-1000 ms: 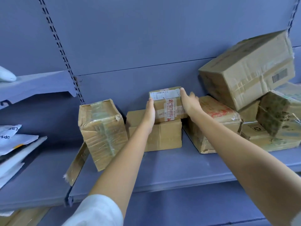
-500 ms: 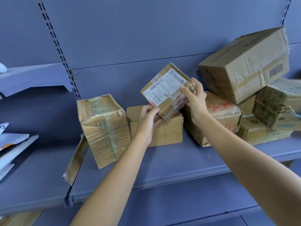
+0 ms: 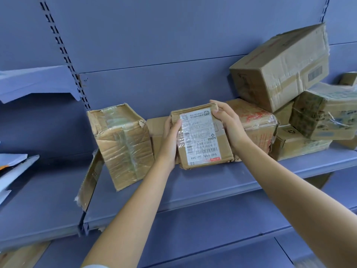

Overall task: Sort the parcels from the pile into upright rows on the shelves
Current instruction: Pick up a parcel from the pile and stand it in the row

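brown parcel (image 3: 222, 144), white label (image 3: 199, 136), apparently red strip (image 3: 215, 159)

even soft light, no glare, wide-angle bend + blur at edges.

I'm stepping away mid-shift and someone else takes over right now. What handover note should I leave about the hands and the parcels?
Hands: the left hand grips the left side of the labelled parcel; the right hand grips its top right corner.
Parcel: upright, label facing out, low at the shelf, between the taped box and the red-printed box. I cannot tell whether it is set down.
Done: the taped box stands on end.
Left: release this parcel, then sort the pile at right, topped by the large tilted box.
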